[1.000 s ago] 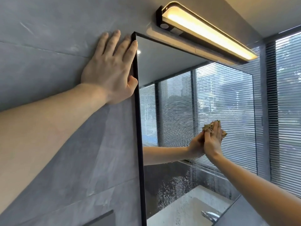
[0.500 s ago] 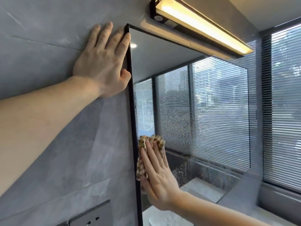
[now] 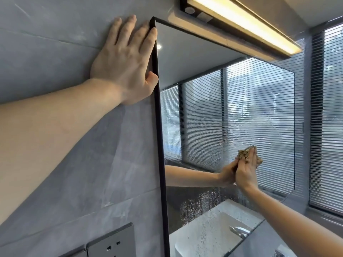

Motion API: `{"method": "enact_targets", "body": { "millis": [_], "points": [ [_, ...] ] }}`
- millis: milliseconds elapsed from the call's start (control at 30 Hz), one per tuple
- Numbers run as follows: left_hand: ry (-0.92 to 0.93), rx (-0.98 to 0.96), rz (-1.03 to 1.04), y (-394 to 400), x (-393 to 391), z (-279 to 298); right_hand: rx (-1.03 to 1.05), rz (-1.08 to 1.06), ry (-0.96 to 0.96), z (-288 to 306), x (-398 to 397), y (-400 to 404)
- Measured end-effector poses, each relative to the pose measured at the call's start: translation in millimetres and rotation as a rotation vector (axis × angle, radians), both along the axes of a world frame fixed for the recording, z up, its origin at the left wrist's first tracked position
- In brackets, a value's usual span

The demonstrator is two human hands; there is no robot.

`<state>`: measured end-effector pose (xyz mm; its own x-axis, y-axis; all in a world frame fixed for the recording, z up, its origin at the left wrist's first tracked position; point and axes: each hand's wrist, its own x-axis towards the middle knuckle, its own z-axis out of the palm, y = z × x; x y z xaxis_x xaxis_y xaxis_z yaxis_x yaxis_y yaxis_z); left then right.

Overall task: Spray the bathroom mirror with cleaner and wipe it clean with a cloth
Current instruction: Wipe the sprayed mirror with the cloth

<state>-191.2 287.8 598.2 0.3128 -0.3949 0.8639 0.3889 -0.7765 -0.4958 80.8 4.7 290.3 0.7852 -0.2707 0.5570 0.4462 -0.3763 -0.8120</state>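
Observation:
The black-framed bathroom mirror (image 3: 204, 80) hangs on the grey wall and reflects window blinds. Wet smears cover its middle and spray droplets cling to its lower part. My right hand (image 3: 246, 169) presses a tan patterned cloth (image 3: 246, 152) flat against the glass toward the mirror's right side, fingers pointing up. Its reflection meets it from the left. My left hand (image 3: 124, 65) lies flat and spread on the wall tile at the mirror's top left corner, the thumb touching the frame. No spray bottle is in view.
A lit bar lamp (image 3: 241, 25) juts out above the mirror. A wall socket (image 3: 111, 243) sits at the lower left. The mirror reflects a white basin and tap (image 3: 239, 231). A window with blinds (image 3: 330, 127) stands at the right.
My right hand has swept the cloth from the mirror's left edge across to the right side, slightly upward. My left hand stays braced on the wall.

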Motion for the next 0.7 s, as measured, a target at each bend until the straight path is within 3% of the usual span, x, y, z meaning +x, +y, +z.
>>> {"method": "enact_targets", "body": {
  "millis": [167, 467, 567, 700],
  "points": [
    [-0.002, -0.006, -0.016, -0.9, 0.3, 0.7, 0.071, 0.065, 0.046, 6.3, -35.2, 22.7],
    [0.004, -0.015, -0.034, -0.9, -1.8, -0.6, -0.433, 0.340, -0.474, -55.1, -172.4, 104.4],
    [0.001, -0.018, -0.033, 0.4, -0.3, -0.7, -0.589, 0.371, -0.676, -72.3, -184.9, 120.0],
    [-0.001, -0.013, -0.044, 2.7, 1.7, -0.4, -0.726, 0.282, -0.778, -76.2, -163.4, 113.8]
  ]
}}
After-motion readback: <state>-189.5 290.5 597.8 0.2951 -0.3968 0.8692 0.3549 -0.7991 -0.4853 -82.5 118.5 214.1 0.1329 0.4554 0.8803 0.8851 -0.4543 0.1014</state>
